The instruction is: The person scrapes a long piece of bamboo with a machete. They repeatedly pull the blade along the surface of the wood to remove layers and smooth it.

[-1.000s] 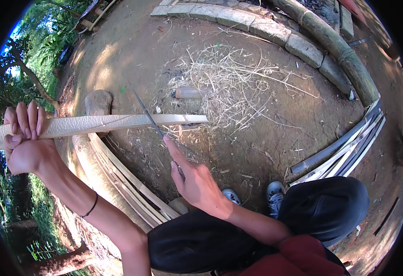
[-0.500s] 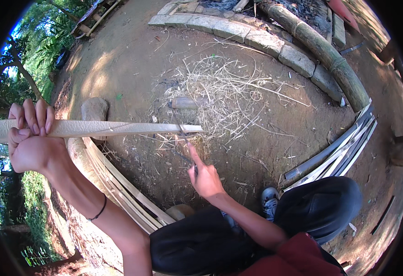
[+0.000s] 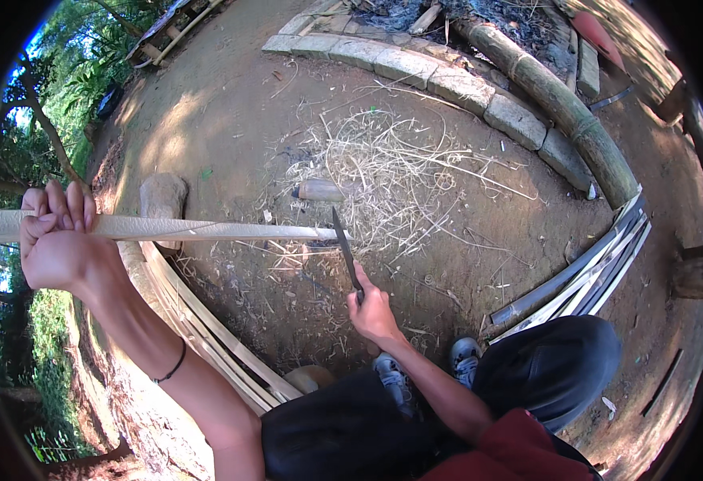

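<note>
My left hand, raised at the left, is closed round a long pale bamboo strip. The strip lies roughly level across the view and narrows toward its right end. In my right hand is the handle of a knife, its index finger stretched along it. The dark blade crosses the strip's narrow end, its tip pointing away from me. Whether blade and strip touch, I cannot tell. Beneath them on the ground lie a heap of thin shavings and a short wooden cylinder.
Split bamboo strips lean beside my left leg, and another bundle lies at the right. A thick bamboo pole crosses a curved stone border round ashes. A stone stands left of the shavings.
The knife has slid right along the strip to its end, and its blade now shows more clearly. My right hand has shifted slightly right. My left hand keeps its hold, almost in place.
</note>
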Motion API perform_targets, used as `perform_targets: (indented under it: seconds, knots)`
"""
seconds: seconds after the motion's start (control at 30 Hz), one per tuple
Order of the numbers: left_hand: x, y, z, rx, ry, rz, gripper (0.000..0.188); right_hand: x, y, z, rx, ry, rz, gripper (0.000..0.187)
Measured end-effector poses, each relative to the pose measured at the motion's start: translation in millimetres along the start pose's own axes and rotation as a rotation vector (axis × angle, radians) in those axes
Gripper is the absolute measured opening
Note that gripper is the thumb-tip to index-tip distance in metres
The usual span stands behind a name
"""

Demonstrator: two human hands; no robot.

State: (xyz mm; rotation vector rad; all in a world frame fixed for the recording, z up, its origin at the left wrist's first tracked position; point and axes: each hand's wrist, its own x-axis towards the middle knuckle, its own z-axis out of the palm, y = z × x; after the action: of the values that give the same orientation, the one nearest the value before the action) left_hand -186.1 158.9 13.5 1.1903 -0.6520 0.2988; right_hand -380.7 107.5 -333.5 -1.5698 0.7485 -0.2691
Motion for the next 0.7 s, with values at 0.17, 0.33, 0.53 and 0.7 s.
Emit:
perform_targets:
  seconds: [0.17,0.33,0.53,0.7]
  knots:
    - [-1,-20,5,0.315,0.305,0.277,0.016,-26,-70,-11,0.114,-0.06,-0.107,0.065]
    - [12,-21,3,0.282,0.38,0.255,0.01,-35,-97,-8,0.098,-0.04,-0.218,0.064]
    - [1,-16,31,0.31,0.37,0.299,0.019,16,35,1,-0.03,0.129,-0.051,0.058]
    - [-5,-9,44,0.232,0.33,0.259,0.034,14,5,-27,0.026,0.076,0.038,0.055]
